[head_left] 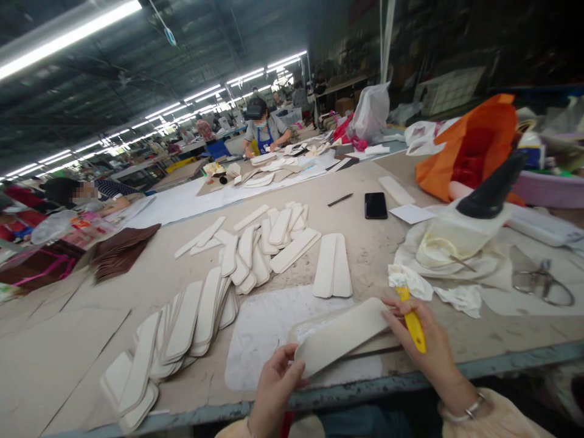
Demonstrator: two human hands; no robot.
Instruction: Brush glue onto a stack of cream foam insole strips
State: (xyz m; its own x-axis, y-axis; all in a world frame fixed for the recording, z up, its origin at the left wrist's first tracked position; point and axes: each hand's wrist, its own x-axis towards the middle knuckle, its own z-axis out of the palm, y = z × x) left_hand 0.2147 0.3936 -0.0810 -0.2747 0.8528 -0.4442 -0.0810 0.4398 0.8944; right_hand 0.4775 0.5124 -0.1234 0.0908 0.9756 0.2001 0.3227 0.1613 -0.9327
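A long cream panel with rounded corners is held tilted above the table's near edge. My left hand pinches its left end between thumb and fingers. At the other end, my right hand grips the panel and also carries a yellow-handled brush, its head covered in white paste. Beneath the held panel lies another pale piece with white smears, on a white sheet. Two overlapping panels rest just beyond. Many similar panels are fanned out to the left.
To the right stand a white plastic container with a black top, scissors and an orange bag. Farther back lie a phone and a dark thin tool. Brown sheets are stacked left. A co-worker sits across.
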